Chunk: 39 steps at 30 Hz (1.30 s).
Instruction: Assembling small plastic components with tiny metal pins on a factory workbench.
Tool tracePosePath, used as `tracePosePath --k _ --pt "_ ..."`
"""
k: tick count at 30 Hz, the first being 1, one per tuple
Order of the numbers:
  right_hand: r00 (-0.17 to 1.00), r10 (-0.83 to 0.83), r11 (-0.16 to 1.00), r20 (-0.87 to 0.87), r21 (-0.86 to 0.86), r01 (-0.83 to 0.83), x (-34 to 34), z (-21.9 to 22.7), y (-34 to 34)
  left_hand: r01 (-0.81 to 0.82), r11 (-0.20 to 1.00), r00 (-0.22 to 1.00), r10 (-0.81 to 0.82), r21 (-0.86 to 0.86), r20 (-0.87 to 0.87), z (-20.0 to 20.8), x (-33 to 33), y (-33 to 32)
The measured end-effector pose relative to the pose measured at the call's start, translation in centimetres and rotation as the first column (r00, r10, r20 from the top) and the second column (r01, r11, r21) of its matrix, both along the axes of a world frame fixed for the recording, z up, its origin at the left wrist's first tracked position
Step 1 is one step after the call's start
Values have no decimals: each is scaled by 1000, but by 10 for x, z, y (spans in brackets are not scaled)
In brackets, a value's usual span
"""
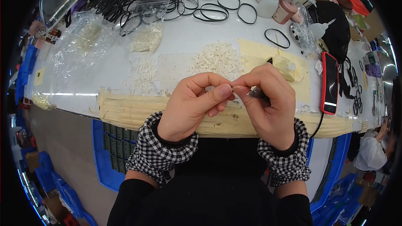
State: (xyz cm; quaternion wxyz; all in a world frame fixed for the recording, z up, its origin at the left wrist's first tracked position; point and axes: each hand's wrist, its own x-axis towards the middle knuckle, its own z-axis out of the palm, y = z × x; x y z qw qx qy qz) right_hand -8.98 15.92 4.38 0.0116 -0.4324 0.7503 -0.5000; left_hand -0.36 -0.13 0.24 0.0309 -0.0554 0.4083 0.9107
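Left hand (201,96) and right hand (272,102) pinch closed, contents unclear; the right's dark tool (259,93) could drop at the worktop's (255,33) near edge if fingers loosen.

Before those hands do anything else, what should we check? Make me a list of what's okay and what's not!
1. Left hand and right hand close together at the fingertips: ok.
2. Right hand holding the small dark, shiny thing: ok, it shows among the fingers.
3. Any tiny piece pinched where the fingertips meet: cannot tell, the fingers hide it.
4. White pieces all in one heap: not ok, there's a big heap just past the hands, but more scattered pieces lie to its left.
5. Black bands out of the way: ok, they lie farther back.
6. Checked cuffs off the fingers: ok, they sit at the wrists.
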Motion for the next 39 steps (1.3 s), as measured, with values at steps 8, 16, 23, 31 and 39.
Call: tracePosePath --k 8,16,23,31,39 --pt "998 51 998 -35 -42 -52 5 -6 -4 -27 995 1000 27 97 6 0 2 2" --pt "988 -15 998 -152 -64 5 9 -13 -2 -59 998 998 59 -2 -9 -2 1 4" --pt "978 -23 998 -209 -57 12 10 -11 -3 -21 999 999 20 42 32 2 2 1" --pt "963 -42 966 -267 234 107 3 -11 3 42 997 998 -45 70 39 1 3 0" --pt "953 -32 959 -302 258 114 1 -14 3 35 996 999 -36 81 12 -2 3 2"
